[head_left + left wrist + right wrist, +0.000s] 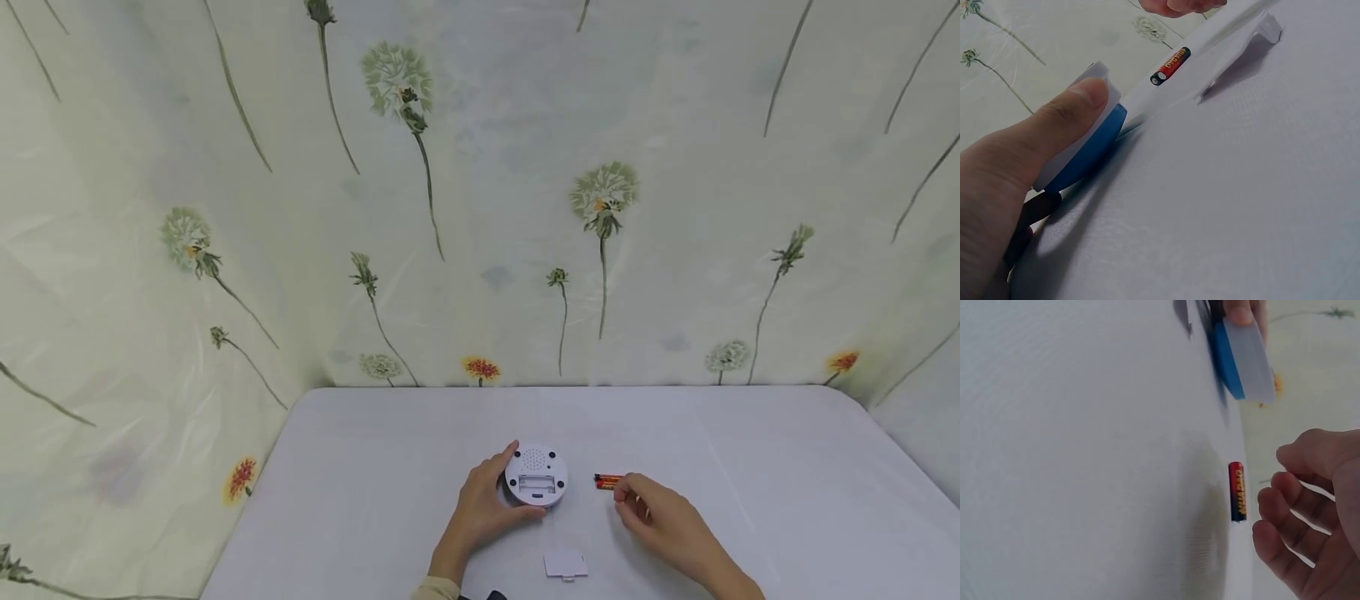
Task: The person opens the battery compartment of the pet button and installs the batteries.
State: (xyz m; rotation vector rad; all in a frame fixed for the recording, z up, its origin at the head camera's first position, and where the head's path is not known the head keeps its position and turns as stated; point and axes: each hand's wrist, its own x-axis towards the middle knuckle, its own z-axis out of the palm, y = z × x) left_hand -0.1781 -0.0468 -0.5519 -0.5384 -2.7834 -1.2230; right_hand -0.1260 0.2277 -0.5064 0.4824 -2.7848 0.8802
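Observation:
My left hand (483,504) grips a round white device (536,457) by its edge, thumb at the near side and fingers round the far side. Its underside faces up, showing speaker holes, several dark feet and an uncovered battery compartment with metal contacts. A blue band (1094,150) runs round its lower part in the left wrist view. Close to its right lie small red and black batteries (604,481), side by side. Over their right end is my right hand (663,521). In the right wrist view its fingers (1288,550) are loosely bent beside a battery (1237,490), holding nothing.
A white battery cover (566,564) with a small tab lies on the table near the front, below the device. The table (360,467) has a pale cloth. Behind it hangs a curtain (495,208) printed with dandelions.

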